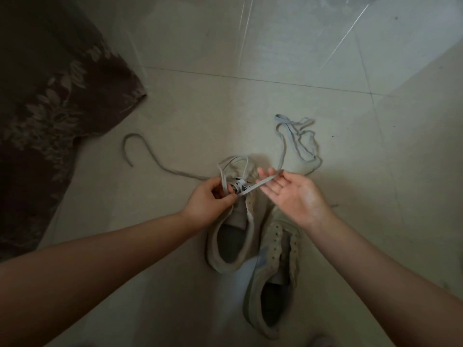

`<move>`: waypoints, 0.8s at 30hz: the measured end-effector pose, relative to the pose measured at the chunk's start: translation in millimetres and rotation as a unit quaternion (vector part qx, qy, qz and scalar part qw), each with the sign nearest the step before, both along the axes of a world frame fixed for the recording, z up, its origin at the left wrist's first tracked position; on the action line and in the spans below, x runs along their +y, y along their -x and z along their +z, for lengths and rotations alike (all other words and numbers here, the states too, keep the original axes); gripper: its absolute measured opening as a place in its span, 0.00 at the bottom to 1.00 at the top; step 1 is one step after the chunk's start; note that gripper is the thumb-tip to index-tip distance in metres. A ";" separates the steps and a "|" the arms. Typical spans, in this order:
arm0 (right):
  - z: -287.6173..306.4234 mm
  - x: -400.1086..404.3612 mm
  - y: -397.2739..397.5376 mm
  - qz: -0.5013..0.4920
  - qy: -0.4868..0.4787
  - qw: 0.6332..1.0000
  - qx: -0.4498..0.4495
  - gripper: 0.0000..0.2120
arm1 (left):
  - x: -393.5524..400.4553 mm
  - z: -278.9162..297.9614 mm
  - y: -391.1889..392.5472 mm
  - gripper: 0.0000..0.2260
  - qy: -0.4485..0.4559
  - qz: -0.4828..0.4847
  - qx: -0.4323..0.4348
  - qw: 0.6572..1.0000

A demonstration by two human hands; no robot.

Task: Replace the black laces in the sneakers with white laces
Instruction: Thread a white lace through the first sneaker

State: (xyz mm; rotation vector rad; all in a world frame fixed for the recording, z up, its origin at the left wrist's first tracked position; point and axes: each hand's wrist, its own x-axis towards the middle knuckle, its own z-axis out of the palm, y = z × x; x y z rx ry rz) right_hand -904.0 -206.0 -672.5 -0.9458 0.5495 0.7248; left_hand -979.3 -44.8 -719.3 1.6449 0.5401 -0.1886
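Two pale sneakers lie on the tiled floor. The left sneaker point(233, 236) has a white lace point(253, 187) threaded through its lower eyelets. My left hand point(209, 200) pinches that lace just above the tongue. My right hand point(290, 191) is palm up with fingers spread, and the lace runs taut across its fingertips. The right sneaker point(269, 284) lies unlaced, its eyelets bare. A second white lace point(300, 139) lies bunched on the floor beyond my right hand. A darker lace point(150, 156) curls across the floor to the left.
A dark brown floral cloth point(45, 108) covers the floor at the left. Light floor tiles point(250, 46) with grout lines stretch ahead and to the right.
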 end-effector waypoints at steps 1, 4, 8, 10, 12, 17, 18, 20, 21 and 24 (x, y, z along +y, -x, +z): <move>0.2 8.2 2.5 0.010 0.025 1.000 0.000 0.12 | -0.3 -0.5 -0.5 0.07 -0.001 0.002 0.001 1.000; -2.7 18.0 5.4 0.216 0.294 0.908 -0.205 0.10 | -0.1 -1.2 1.7 0.03 -0.025 0.006 -0.003 1.000; -0.1 8.5 11.1 0.480 0.511 0.520 -0.489 0.08 | 2.5 -0.2 4.1 0.05 -0.083 -0.010 -0.034 0.996; 2.8 3.5 9.6 0.486 0.528 0.467 -0.517 0.08 | 4.1 0.3 3.0 0.03 -0.089 -0.011 -0.040 0.995; -0.7 -8.1 0.3 0.466 0.550 0.469 -0.509 0.08 | 5.7 -0.4 2.6 0.02 -0.093 -0.009 -0.043 0.995; -9.7 -19.2 -12.6 0.283 0.419 0.802 -0.318 0.10 | 4.9 -3.6 -0.3 0.03 -0.107 -0.020 -0.025 0.994; -6.9 -12.3 -9.2 0.235 0.326 0.880 -0.254 0.11 | 3.5 -4.0 -1.1 0.05 -0.111 -0.020 -0.024 0.993; 1.0 3.0 0.1 0.141 0.119 0.973 -0.139 0.13 | 1.3 -4.2 -2.2 0.09 -0.117 -0.018 -0.023 0.993; 4.6 10.2 3.6 0.100 0.052 0.989 -0.095 0.13 | 1.0 -4.3 -2.5 0.09 -0.119 -0.017 -0.023 0.993; 6.5 24.3 10.2 0.028 0.014 0.999 -0.004 0.15 | 4.5 -4.8 -2.0 0.05 -0.129 -0.021 -0.032 0.991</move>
